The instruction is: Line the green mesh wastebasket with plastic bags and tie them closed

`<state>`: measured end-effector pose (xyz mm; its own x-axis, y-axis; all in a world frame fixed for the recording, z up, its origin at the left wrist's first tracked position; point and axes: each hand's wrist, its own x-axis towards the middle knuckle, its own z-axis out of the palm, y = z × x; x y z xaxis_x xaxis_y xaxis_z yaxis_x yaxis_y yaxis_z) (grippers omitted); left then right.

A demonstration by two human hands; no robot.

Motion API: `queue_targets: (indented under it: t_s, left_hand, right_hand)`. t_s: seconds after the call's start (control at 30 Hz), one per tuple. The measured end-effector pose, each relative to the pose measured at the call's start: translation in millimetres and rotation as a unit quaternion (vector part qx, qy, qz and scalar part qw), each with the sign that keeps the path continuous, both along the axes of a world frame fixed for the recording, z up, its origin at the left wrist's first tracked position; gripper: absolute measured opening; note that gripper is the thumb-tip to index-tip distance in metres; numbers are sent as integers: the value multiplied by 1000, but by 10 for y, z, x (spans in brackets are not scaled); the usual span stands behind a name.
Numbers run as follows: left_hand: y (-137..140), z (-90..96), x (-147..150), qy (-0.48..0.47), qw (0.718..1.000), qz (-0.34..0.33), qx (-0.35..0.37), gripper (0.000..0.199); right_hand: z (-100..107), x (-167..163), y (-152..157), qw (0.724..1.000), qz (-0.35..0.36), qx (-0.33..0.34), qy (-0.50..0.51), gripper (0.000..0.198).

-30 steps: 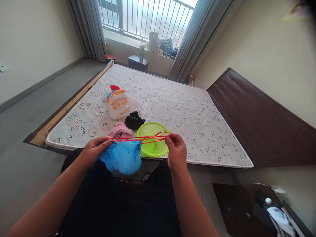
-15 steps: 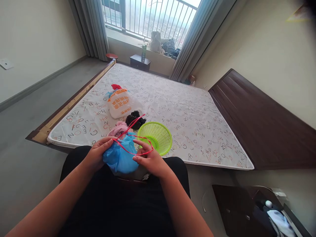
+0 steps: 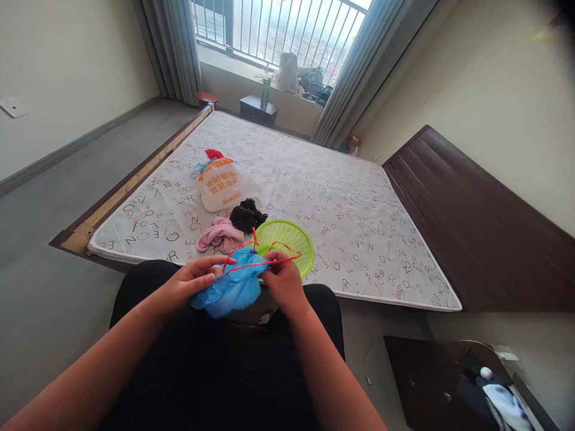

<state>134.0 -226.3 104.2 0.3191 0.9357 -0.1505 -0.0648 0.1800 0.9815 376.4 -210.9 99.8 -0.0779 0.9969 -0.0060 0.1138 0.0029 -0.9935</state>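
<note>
A filled blue plastic bag [image 3: 236, 293] is above my lap, between my two hands. My left hand [image 3: 191, 281] is at its left side, with the index finger and thumb against the plastic and the lower fingers hidden. My right hand [image 3: 284, 280] is closed on the bag's gathered edge at the right. A thin red string [image 3: 287, 258] loops loosely over the top of the bag and past both hands. Just beyond, a green plastic basket [image 3: 302, 239] rests on the mattress, partly covered by my right hand and the string.
On the patterned mattress [image 3: 359, 227] lie a pink cloth [image 3: 220, 233], a crumpled black plastic bag [image 3: 248, 215] and a white plastic bag with orange print [image 3: 220, 188]. A dark headboard [image 3: 476, 221] rises at the right. A dark cabinet [image 3: 417, 377] stands at the lower right.
My right hand has closed from a loose pinch inside the string loop onto the bag's edge. My left fingers have moved slightly right over the bag. The string has shifted right.
</note>
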Motion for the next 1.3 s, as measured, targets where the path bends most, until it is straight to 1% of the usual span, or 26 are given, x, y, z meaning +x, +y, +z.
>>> queue_targets:
  t_s: [0.07, 0.13, 0.2, 0.27, 0.37, 0.43, 0.47, 0.57, 0.6, 0.63, 0.7, 0.77, 0.8, 0.87, 0.9, 0.97, 1.0, 1.03, 1.07, 1.1, 1.13, 1.17, 1.2, 1.23, 1.27, 1.3]
  left_hand:
    - [65, -39, -57, 45, 999, 3, 13, 43]
    - [120, -69, -103, 100, 994, 44, 24, 35]
    - [155, -85, -141, 149, 984, 88, 40, 36]
    - [168, -76, -170, 193, 976, 82, 54, 39]
    - [160, -13, -159, 277, 956, 15, 98, 39]
    - [146, 40, -89, 309, 941, 13, 140, 38]
    - [140, 61, -35, 305, 940, 17, 153, 41]
    - [139, 76, 148, 239, 962, -7, 133, 65]
    - [147, 65, 197, 218, 969, -14, 115, 63]
    - [159, 48, 230, 202, 975, -9, 97, 57]
    - [198, -1, 234, 164, 983, 50, 64, 41]
    - [260, -59, 152, 86, 986, 144, 24, 36]
    - [301, -90, 86, 34, 981, 192, 0, 35]
    - [395, -152, -73, -59, 956, 284, -50, 36]
    - [438, -181, -153, -86, 939, 326, -73, 37]
    - [486, -229, -287, -71, 906, 408, -88, 40]
    - [477, -244, -334, -24, 891, 449, -62, 41]
    - [441, -250, -364, 45, 871, 489, -5, 42]
    - [381, -244, -376, 126, 841, 520, 84, 41]
    - [303, -224, -369, 201, 799, 533, 195, 38]
    - [219, -192, -342, 258, 757, 515, 308, 32]
    - [143, -148, -297, 292, 732, 465, 404, 24]
    - [86, -97, -234, 300, 737, 385, 468, 13]
    - [59, -47, -155, 296, 772, 275, 490, 2]
    - [65, -5, -65, 289, 822, 145, 468, 10]
    - [101, 21, 33, 287, 865, 22, 411, 19]
  right_hand:
    - [21, 49, 27, 997, -59, 36, 27, 17]
    - [35, 73, 60, 990, -103, 72, 62, 26]
    - [34, 80, 87, 983, -128, 84, 103, 33]
    - [26, 81, 95, 978, -134, 84, 137, 35]
    - [31, 80, 61, 979, -108, 78, 153, 32]
    - [51, 78, 20, 984, -76, 72, 145, 30]
    - [63, 77, -1, 986, -58, 69, 141, 29]
    - [88, 86, -47, 988, 5, 71, 135, 25]
    - [89, 96, -55, 988, 23, 74, 132, 24]
    - [85, 110, -60, 988, 35, 76, 129, 23]
    - [64, 153, -61, 989, 31, 74, 124, 23]
    - [31, 206, -56, 990, -4, 70, 123, 23]
    - [14, 233, -53, 989, -23, 71, 124, 24]
    - [-12, 278, -50, 987, -52, 79, 127, 25]
    - [-20, 293, -51, 986, -65, 82, 129, 25]
    - [-23, 306, -57, 984, -83, 80, 135, 27]
    - [-19, 304, -63, 984, -88, 78, 136, 27]
    - [-14, 299, -70, 984, -88, 78, 135, 27]
    - [-8, 291, -80, 984, -83, 78, 133, 27]
    - [-1, 282, -91, 986, -73, 80, 129, 26]
    - [8, 272, -102, 987, -61, 82, 121, 24]
    - [18, 260, -114, 989, -46, 86, 113, 23]
    - [30, 247, -125, 990, -26, 89, 105, 23]
    - [43, 231, -135, 991, -8, 93, 98, 22]
    - [58, 210, -146, 991, 10, 97, 90, 21]
    - [72, 184, -157, 991, 28, 100, 85, 21]
